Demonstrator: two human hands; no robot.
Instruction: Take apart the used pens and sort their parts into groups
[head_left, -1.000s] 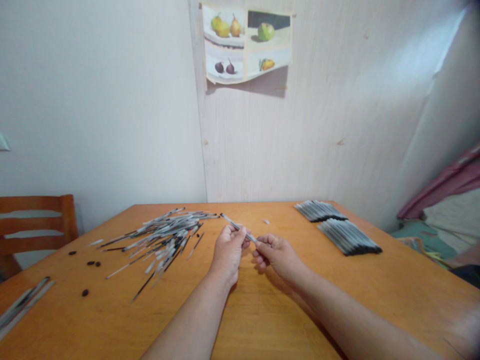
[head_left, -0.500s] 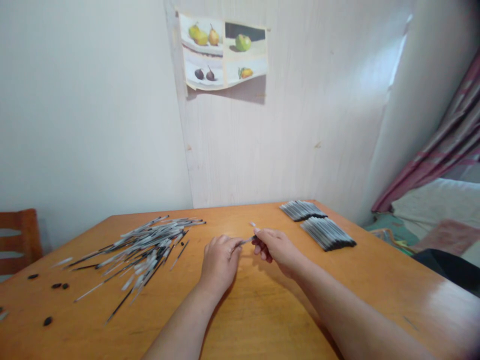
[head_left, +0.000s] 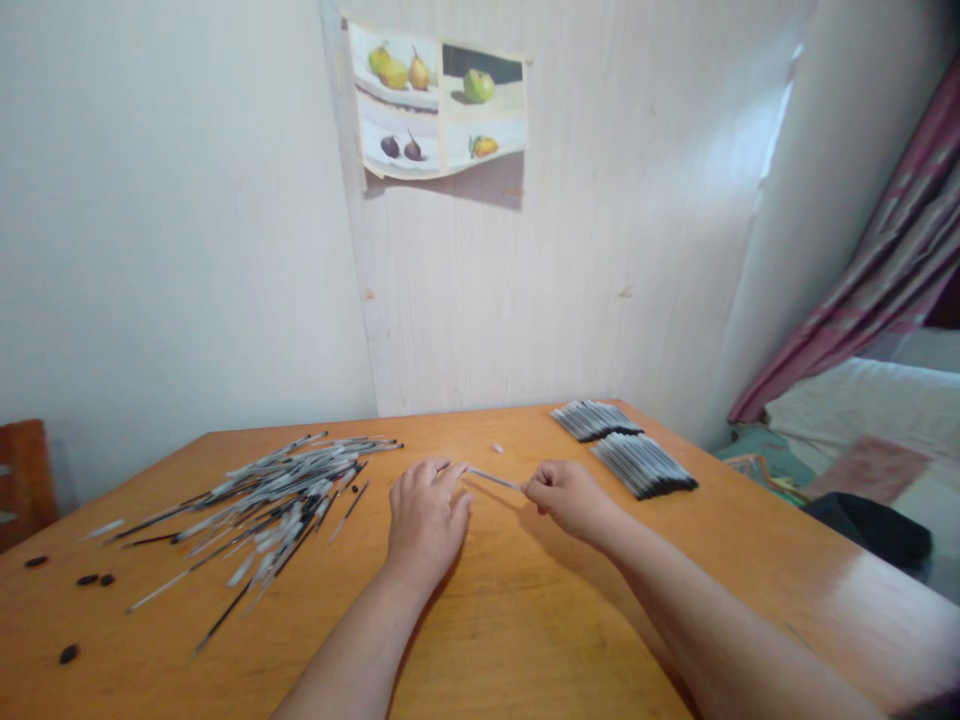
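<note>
A slim translucent grey pen [head_left: 495, 479] spans the gap between my two hands, above the table. My right hand [head_left: 568, 497] is closed, pinching its near right end between thumb and bent forefinger. At the far left end, the fingers of my left hand [head_left: 426, 512] lie over the pen, which seems to pass between them; the thumb stands apart from it. To the left spreads a loose heap of pen parts [head_left: 277, 490]: dark refills, clear barrels and small white pieces. A small white piece [head_left: 497, 448] lies beyond my hands.
Two neat rows of pens with black ends, a back row [head_left: 596, 420] and a front row [head_left: 643, 465], lie at the right. Several small black pieces [head_left: 69, 654] are scattered at the left. The wooden table [head_left: 517, 640] meets the wall. A chair [head_left: 26, 485] stands left.
The view has turned to the right. My right hand has gone from the pen's black end area to drawing away rightward, widening the gap. My left thumb has moved off the pen.
</note>
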